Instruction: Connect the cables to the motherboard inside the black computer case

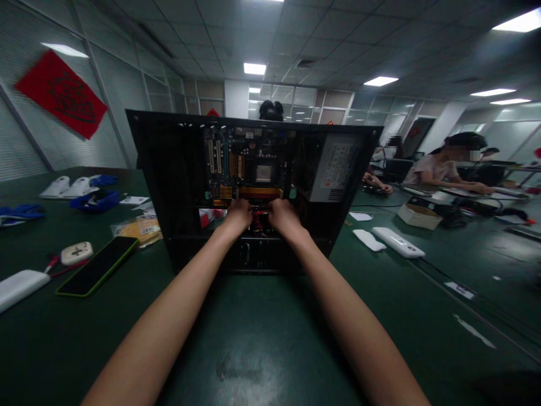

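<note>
An open black computer case (363, 180) stands on its side edge in front of me, its interior facing me. Inside it are a motherboard (247, 163) and, at the upper right, a power supply (338, 169). My left hand (240, 214) and my right hand (282, 214) reach into the case at the board's lower edge. Both have curled fingers, close to the coloured memory slots (258, 194). The fingertips point away from me, so whatever they grip is hidden. Reddish wires (261, 220) show between the hands.
On the green table (253, 349), a phone (99, 268), a yellow packet (139, 230) and a blue tray (95, 201) lie to the left. White power strips (397, 242) and a small cardboard box (419, 215) are on the right. Other people (448, 163) sit farther back.
</note>
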Action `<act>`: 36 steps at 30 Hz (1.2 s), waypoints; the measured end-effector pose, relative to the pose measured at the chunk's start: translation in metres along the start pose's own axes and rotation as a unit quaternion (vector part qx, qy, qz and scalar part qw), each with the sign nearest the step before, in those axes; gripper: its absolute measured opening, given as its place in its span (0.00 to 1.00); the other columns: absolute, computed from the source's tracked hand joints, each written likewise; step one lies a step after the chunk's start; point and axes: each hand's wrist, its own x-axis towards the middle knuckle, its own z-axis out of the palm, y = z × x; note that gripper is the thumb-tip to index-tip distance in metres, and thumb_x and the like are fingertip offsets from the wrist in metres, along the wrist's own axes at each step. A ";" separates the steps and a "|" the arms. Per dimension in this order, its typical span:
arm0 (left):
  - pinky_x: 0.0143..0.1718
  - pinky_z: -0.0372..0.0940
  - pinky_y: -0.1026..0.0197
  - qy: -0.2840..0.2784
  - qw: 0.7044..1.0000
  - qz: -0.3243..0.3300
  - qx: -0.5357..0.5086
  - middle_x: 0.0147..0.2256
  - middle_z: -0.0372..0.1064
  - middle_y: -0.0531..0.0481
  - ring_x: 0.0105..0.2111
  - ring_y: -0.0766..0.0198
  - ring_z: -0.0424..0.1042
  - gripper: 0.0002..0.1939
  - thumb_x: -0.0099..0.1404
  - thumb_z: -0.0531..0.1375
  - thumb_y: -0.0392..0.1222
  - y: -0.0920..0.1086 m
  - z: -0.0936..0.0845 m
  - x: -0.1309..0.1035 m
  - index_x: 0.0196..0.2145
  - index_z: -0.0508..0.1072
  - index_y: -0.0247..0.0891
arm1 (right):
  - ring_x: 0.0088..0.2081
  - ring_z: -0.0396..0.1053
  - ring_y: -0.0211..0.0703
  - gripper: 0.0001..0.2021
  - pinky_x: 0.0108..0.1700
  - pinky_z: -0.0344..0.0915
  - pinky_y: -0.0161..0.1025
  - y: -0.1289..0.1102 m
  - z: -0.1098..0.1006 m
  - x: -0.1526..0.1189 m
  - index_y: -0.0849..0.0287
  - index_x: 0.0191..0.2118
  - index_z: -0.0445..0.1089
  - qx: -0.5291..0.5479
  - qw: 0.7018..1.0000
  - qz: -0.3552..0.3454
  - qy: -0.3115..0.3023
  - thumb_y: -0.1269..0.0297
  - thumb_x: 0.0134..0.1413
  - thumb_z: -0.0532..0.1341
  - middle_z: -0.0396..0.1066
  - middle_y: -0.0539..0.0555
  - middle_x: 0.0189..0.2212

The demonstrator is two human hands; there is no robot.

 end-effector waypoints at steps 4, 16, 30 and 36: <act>0.47 0.64 0.61 0.003 1.000 0.008 0.011 0.44 0.77 0.37 0.46 0.55 0.74 0.13 0.67 0.56 0.35 0.000 0.000 0.000 0.43 0.80 0.33 | 0.47 0.74 0.52 0.14 0.47 0.67 0.40 -0.001 -0.001 -0.001 0.64 0.48 0.75 0.002 1.000 0.003 -0.002 0.74 0.63 0.54 0.74 0.67 0.44; 0.42 0.65 0.63 -0.017 0.999 -0.026 0.025 0.43 0.77 0.39 0.43 0.56 0.75 0.13 0.67 0.56 0.37 0.005 -0.004 0.000 0.43 0.80 0.35 | 0.48 0.73 0.49 0.13 0.47 0.65 0.36 0.005 0.003 0.003 0.64 0.48 0.75 0.015 1.000 -0.020 -0.001 0.72 0.64 0.55 0.74 0.66 0.45; 0.45 0.65 0.62 0.005 0.999 -0.030 0.012 0.44 0.77 0.38 0.46 0.55 0.74 0.13 0.66 0.56 0.36 0.003 0.001 0.002 0.42 0.79 0.35 | 0.49 0.73 0.49 0.13 0.49 0.66 0.37 0.008 0.010 0.012 0.62 0.49 0.75 0.029 1.000 0.000 -0.009 0.69 0.65 0.56 0.75 0.63 0.45; 0.47 0.65 0.61 0.008 1.000 -0.027 -0.007 0.44 0.77 0.39 0.46 0.56 0.74 0.12 0.66 0.56 0.36 0.001 0.004 0.002 0.42 0.79 0.35 | 0.49 0.73 0.50 0.13 0.47 0.66 0.37 0.003 0.000 0.006 0.63 0.48 0.75 0.004 1.000 -0.011 -0.015 0.73 0.62 0.57 0.74 0.65 0.46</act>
